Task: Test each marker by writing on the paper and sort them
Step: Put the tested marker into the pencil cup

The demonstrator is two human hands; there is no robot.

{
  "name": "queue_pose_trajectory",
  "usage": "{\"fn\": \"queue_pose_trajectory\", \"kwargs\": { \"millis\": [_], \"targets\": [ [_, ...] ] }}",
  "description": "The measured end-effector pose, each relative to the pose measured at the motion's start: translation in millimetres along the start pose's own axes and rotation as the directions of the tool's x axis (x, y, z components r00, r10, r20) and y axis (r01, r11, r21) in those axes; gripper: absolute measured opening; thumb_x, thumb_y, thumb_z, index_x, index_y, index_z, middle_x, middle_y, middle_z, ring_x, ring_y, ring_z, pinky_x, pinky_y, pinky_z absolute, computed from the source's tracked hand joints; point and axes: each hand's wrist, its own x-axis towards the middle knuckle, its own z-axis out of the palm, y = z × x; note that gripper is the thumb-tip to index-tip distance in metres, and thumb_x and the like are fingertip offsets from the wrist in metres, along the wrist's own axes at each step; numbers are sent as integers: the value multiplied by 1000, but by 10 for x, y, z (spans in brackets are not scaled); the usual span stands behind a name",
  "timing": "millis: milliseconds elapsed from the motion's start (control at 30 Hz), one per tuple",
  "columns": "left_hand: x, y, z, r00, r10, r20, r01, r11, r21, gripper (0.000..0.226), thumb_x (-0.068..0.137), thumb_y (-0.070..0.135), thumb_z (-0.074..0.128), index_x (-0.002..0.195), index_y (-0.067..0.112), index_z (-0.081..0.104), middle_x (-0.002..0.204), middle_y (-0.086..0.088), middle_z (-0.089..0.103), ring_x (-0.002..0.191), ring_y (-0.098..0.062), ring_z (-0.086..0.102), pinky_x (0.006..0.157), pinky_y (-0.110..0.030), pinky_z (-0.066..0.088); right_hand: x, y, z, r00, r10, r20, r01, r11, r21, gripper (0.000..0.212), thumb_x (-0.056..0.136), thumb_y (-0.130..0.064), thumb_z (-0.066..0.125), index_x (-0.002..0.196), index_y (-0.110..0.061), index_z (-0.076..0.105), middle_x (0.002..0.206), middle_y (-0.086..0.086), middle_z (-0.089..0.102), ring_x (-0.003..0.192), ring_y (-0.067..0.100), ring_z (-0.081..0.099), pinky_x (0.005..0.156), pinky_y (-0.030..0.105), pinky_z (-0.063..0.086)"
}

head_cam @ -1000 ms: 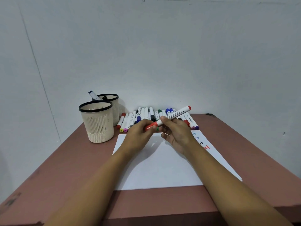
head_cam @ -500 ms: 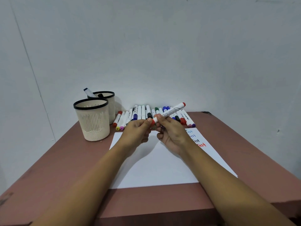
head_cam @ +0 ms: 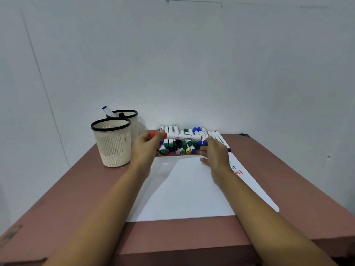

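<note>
A white marker with a red cap [head_cam: 182, 136] hangs level above the row of markers [head_cam: 178, 147] at the table's back edge. My left hand [head_cam: 146, 148] pinches its red-capped left end. My right hand [head_cam: 215, 154] hovers just beside the marker's right end, fingers loosely spread and holding nothing. The white paper [head_cam: 182, 189] lies under both hands, with "Test" written in black and red at its right edge [head_cam: 237, 170].
Two cream mesh cups with black rims stand at the back left: the front cup [head_cam: 112, 143] and behind it the rear cup [head_cam: 132, 117] with a marker [head_cam: 107, 111] sticking out. The brown table [head_cam: 80, 189] ends at the wall.
The marker has swung from tilted to level. My left hand took its red-capped end and moved left, and my right hand let go and drew to the right.
</note>
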Motion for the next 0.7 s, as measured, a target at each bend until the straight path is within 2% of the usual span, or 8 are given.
{"fn": "queue_pose_trajectory", "kwargs": {
  "millis": [67,133,200,267,333,433,567,700],
  "targets": [
    [1,61,-9,996,85,-13,-86,996,-1,14,91,14,60,77,14,60,75,-3,59,66,-13,56,63,-28,51,7,81,2,987,-160,-23,150,958,-245,27,94,-13,39,72,-8,53,65,3,47,63,19,41,56,27,32],
    [55,99,-46,983,178,-45,-173,980,100,11,89,13,61,80,16,59,78,-4,62,75,-20,63,71,-36,57,-16,178,11,956,-284,73,286,843,-455,25,96,-13,40,78,-12,57,71,3,52,65,20,44,54,27,30],
    [154,163,-108,959,272,-75,-249,942,225,5,88,16,63,86,19,60,84,-3,64,83,-22,65,80,-44,56,-13,264,33,927,-316,203,372,700,-610,25,97,-18,42,98,-10,65,93,9,61,83,24,55,65,28,40],
    [264,283,-158,931,355,-87,-308,888,340,8,88,18,62,96,19,58,88,2,62,87,-20,64,81,-39,56,-22,310,53,907,-291,303,417,533,-737,27,97,-21,42,108,-12,65,107,8,60,99,27,56,82,33,43],
    [372,476,-203,898,433,-84,-350,815,461,18,90,18,59,107,14,56,90,5,58,85,-16,61,73,-27,55,-42,315,55,890,-287,354,449,425,-786,28,97,-22,41,110,-15,65,112,7,59,107,27,53,88,35,41],
    [622,811,-302,852,518,-78,-379,713,590,21,92,17,57,111,10,54,95,2,56,78,-10,54,61,-17,48,-47,318,44,877,-291,383,473,376,-797,29,96,-23,41,110,-17,66,114,5,59,110,25,51,89,35,40],
    [1020,1167,-501,817,571,-84,-342,597,726,20,90,14,52,108,6,54,94,-3,55,79,-17,50,63,-24,38,-42,323,52,871,-276,406,481,318,-817,29,98,-26,39,111,-18,64,114,4,57,110,24,48,90,35,40],
    [1337,1138,-622,869,490,-69,-234,530,815,16,88,11,52,103,4,54,97,-10,56,78,-24,52,66,-29,39,-40,318,55,867,-282,412,487,300,-820,30,99,-27,38,112,-19,64,116,2,55,110,22,47,89,34,38]
  ]
}}
